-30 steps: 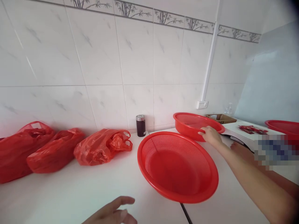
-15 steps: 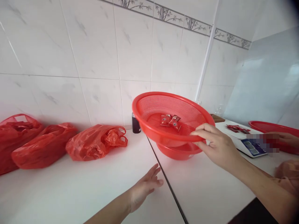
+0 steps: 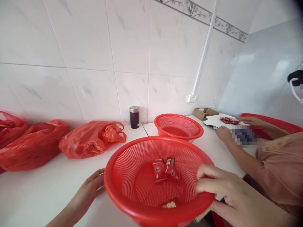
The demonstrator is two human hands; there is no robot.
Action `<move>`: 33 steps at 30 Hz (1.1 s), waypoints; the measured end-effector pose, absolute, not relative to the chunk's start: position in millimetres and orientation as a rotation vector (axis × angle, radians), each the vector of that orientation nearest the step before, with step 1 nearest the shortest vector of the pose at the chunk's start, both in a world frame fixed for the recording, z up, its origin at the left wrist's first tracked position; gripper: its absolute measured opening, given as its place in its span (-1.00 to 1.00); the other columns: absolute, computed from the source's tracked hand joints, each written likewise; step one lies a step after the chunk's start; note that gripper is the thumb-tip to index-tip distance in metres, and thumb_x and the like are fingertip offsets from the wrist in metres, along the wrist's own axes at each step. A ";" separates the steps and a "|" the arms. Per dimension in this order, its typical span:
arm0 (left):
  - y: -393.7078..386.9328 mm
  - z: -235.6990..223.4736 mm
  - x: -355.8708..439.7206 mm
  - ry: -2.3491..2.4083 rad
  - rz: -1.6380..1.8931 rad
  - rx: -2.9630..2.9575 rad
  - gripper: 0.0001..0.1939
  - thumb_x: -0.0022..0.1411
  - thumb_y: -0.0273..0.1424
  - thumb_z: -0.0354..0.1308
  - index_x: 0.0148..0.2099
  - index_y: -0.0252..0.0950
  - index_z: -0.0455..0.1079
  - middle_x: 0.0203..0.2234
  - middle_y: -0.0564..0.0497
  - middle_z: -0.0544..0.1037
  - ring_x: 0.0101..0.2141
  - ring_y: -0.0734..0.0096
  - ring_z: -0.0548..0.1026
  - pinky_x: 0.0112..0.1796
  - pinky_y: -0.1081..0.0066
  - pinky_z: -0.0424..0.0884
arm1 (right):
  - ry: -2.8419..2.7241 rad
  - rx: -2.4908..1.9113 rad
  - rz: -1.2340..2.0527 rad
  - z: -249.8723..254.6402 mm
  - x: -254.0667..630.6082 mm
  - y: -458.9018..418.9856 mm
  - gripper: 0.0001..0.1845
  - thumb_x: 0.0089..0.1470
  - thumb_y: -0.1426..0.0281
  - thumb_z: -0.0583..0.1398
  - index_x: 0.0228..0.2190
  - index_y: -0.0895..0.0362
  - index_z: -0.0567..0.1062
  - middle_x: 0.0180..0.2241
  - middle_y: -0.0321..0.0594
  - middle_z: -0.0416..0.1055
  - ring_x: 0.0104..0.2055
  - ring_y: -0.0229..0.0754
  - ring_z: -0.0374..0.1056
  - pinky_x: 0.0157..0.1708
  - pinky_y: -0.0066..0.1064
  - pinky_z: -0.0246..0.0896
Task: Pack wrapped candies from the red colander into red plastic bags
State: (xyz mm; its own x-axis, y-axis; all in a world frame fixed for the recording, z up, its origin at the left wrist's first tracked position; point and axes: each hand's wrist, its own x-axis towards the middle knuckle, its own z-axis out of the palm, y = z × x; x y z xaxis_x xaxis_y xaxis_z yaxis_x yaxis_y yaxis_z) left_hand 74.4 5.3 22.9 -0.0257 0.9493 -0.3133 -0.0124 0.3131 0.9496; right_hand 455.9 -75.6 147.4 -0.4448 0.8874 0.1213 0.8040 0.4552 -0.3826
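A red plastic colander (image 3: pixel 132 170) with a mesh wall is close in front of me, tilted a little toward me. Several small red snack packets (image 3: pixel 159 170) lie in its bottom. My right hand (image 3: pixel 220 186) grips its right rim, fingers inside and thumb underneath. At the left side of the rim is my left hand (image 3: pixel 91 186), with fingers stretched out and their tips partly hidden behind the colander; whether they touch it I cannot tell. Behind, a second red colander (image 3: pixel 178 126) stands on the white table (image 3: pixel 71 192).
Red plastic bags (image 3: pixel 87 140) line the left side by the tiled wall. A dark thermos (image 3: pixel 134 118) stands at the back. To the right are a cardboard box (image 3: pixel 205 113), a scale (image 3: pixel 214 121) bearing red packets, another red basket (image 3: pixel 270 118) and a co-worker's arms (image 3: pixel 239 154).
The colander in my right hand has come down and toward me, off the one behind it. My left hand has moved left to its side. The co-worker's hands have moved to the scale.
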 end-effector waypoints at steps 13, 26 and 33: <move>6.9 13.5 70.2 1.512 1.075 1.125 -0.70 0.21 -0.13 0.06 -0.11 -0.18 0.38 -0.06 -0.05 0.44 0.02 0.15 0.43 -0.02 0.24 0.41 | -2.473 -1.846 0.030 122.2 407.2 -18.6 -0.65 0.04 0.33 0.24 -0.08 0.03 0.49 -0.06 -0.03 0.41 -0.13 0.11 0.42 -0.26 -0.22 0.23; 27.6 -29.4 25.3 1.857 1.359 1.799 -0.68 0.30 -0.20 -0.08 0.05 -0.13 0.27 0.05 -0.07 0.31 0.01 0.16 0.38 -0.02 0.09 0.38 | -2.187 -1.251 0.193 59.6 183.5 100.6 -0.63 0.11 0.29 0.20 -0.04 0.13 0.46 0.25 0.03 0.08 0.27 0.13 0.01 0.13 -0.09 0.07; 32.8 -28.9 19.6 1.901 1.371 1.890 -0.62 0.31 -0.18 -0.07 0.14 -0.09 0.21 0.12 -0.08 0.28 0.10 0.08 0.29 0.05 -0.02 0.31 | -2.028 -1.246 0.129 44.6 170.7 119.3 -0.44 0.18 0.36 0.10 0.18 0.24 0.22 0.22 0.09 0.16 0.29 0.07 -0.01 0.20 0.01 0.01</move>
State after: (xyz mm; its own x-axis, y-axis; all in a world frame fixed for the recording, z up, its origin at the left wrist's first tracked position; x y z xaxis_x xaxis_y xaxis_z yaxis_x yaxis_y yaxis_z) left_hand 19.6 32.8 -28.9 -0.2070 0.8485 0.4871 0.7299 -0.1976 0.6544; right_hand 170.7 119.3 44.6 -0.2549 0.8049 0.5359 0.7303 0.5235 -0.4389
